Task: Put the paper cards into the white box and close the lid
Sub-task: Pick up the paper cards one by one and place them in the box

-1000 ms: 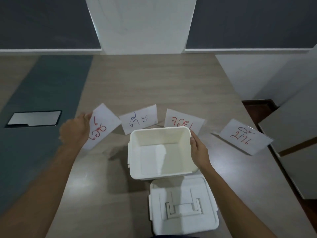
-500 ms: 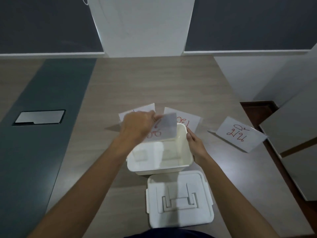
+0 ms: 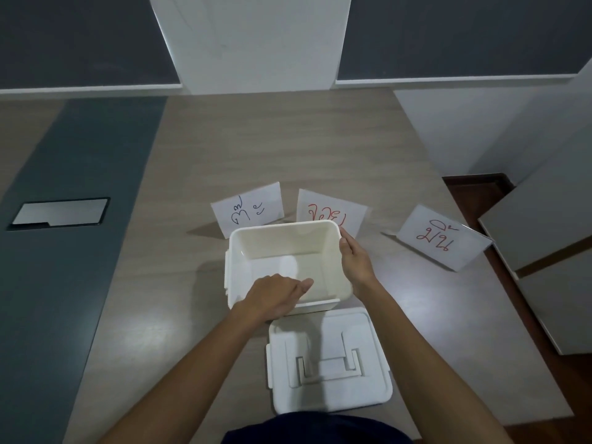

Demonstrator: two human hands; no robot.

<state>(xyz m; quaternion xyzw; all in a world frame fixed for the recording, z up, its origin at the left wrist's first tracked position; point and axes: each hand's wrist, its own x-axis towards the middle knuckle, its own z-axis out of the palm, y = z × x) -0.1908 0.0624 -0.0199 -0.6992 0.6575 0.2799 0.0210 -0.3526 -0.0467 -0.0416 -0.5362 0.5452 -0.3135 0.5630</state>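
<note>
The open white box (image 3: pixel 282 224) stands on the wooden table. Its lid (image 3: pixel 330 360) lies flat on the table just in front of it. My left hand (image 3: pixel 275 294) reaches down inside the box at the near wall, palm down; the card it carried is hidden beneath it. My right hand (image 3: pixel 355 257) grips the box's right rim. Behind the box, a card with black writing (image 3: pixel 248 209) and a card with red writing (image 3: pixel 330 211) stand propped up. A third card with red writing (image 3: pixel 442 238) stands to the right.
A dark strip with a metal cover plate (image 3: pixel 61 211) runs along the table's left side. The table's right edge slants past the third card, with grey panels (image 3: pixel 544 235) beyond it. A white column rises at the back.
My left hand carried the leftmost card from the table over the box and has dropped down into it; the card is out of sight. The right hand stayed on the rim.
</note>
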